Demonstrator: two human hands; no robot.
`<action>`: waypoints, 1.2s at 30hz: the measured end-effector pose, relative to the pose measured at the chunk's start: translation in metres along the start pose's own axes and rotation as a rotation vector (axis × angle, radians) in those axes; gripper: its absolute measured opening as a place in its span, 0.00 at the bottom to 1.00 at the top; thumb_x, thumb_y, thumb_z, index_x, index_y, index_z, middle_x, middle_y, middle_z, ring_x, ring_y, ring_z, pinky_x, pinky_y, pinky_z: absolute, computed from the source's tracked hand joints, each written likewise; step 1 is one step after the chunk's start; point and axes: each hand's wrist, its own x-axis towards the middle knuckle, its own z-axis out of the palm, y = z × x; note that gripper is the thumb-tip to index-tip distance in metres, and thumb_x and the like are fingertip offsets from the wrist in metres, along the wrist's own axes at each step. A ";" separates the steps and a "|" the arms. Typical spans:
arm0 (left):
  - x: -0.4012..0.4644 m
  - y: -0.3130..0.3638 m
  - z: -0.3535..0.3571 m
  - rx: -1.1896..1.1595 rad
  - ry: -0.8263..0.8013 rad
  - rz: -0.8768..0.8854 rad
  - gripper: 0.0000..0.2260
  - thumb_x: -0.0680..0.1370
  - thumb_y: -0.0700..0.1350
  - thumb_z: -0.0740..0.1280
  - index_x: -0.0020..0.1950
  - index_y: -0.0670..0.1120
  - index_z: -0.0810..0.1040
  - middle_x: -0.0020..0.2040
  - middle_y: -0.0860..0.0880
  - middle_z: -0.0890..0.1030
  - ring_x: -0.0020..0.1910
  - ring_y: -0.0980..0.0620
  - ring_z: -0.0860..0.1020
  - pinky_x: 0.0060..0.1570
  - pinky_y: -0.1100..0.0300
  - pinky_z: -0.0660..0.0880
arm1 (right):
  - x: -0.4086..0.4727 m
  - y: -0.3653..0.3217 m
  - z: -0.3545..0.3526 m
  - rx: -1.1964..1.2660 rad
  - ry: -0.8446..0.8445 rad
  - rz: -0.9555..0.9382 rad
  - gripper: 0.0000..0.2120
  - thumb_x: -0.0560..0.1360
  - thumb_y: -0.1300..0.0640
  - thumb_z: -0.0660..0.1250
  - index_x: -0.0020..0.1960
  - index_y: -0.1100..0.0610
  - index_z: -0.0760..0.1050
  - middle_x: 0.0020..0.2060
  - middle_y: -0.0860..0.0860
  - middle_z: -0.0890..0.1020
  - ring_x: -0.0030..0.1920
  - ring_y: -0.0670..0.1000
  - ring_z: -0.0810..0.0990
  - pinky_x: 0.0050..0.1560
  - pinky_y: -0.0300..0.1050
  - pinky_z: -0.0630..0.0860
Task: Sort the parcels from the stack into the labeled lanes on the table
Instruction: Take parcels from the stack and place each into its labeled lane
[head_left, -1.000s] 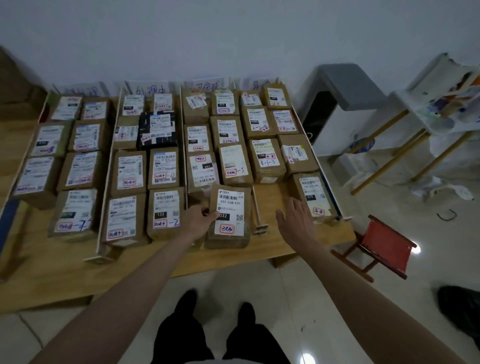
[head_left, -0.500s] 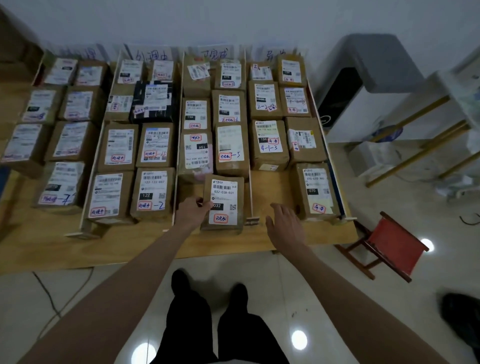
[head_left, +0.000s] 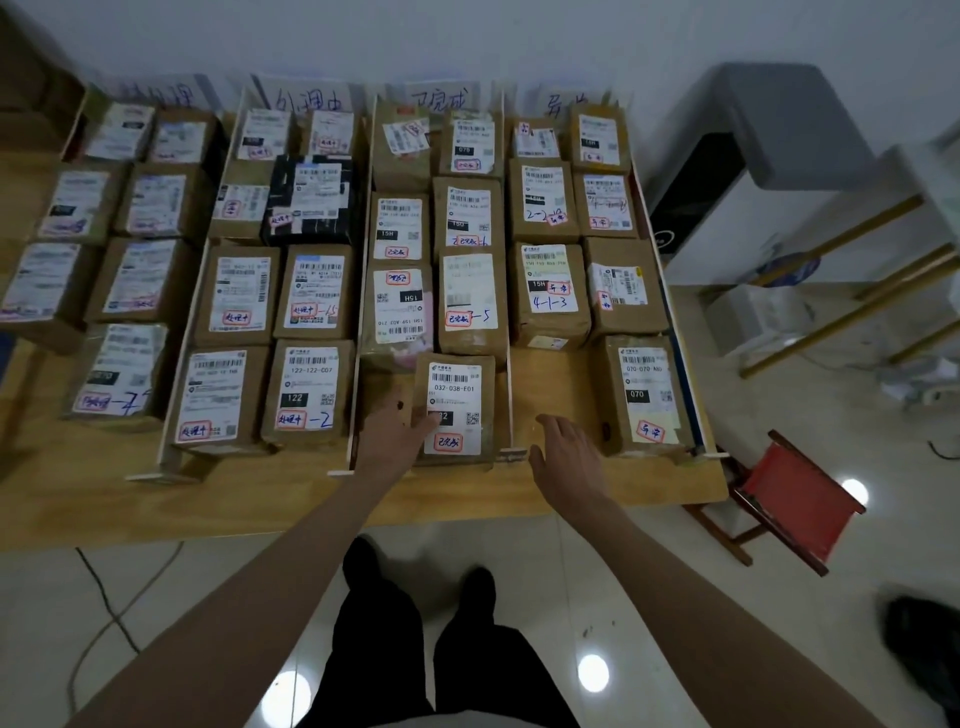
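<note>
Dim room; lamp glare spots on glossy floor (head_left: 675, 597); far-left parcels (head_left: 130, 218) blurred; wide-angle bending at edges.

One head-worn view, wide-angle, from standing height at the near edge of the table (head_left: 78, 499); faces forward and steeply down over the parcel lanes to the back wall (head_left: 467, 36); both forearms and legs enter from below; no second view

wooden table (head_left: 571, 488), white lane dividers (head_left: 509, 270), rows of labelled parcels (head_left: 311, 389)
</note>
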 end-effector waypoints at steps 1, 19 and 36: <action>-0.005 0.000 0.000 0.010 0.006 0.053 0.29 0.74 0.52 0.73 0.72 0.48 0.67 0.66 0.45 0.75 0.64 0.45 0.74 0.55 0.51 0.73 | 0.002 -0.001 -0.001 0.004 -0.002 -0.001 0.22 0.81 0.54 0.60 0.75 0.55 0.64 0.72 0.52 0.71 0.72 0.52 0.68 0.72 0.48 0.65; 0.000 0.012 0.009 0.030 -0.042 0.119 0.39 0.70 0.45 0.77 0.75 0.58 0.59 0.69 0.48 0.71 0.65 0.45 0.74 0.60 0.43 0.76 | 0.009 -0.005 -0.002 0.015 -0.030 0.006 0.23 0.81 0.59 0.59 0.75 0.56 0.64 0.71 0.52 0.71 0.71 0.52 0.70 0.68 0.47 0.70; 0.001 0.029 0.019 0.114 -0.038 0.065 0.44 0.73 0.47 0.75 0.80 0.51 0.50 0.72 0.45 0.67 0.68 0.43 0.71 0.61 0.45 0.72 | 0.010 -0.001 -0.008 0.050 -0.062 0.022 0.23 0.80 0.60 0.58 0.75 0.57 0.63 0.71 0.53 0.71 0.69 0.53 0.70 0.65 0.49 0.73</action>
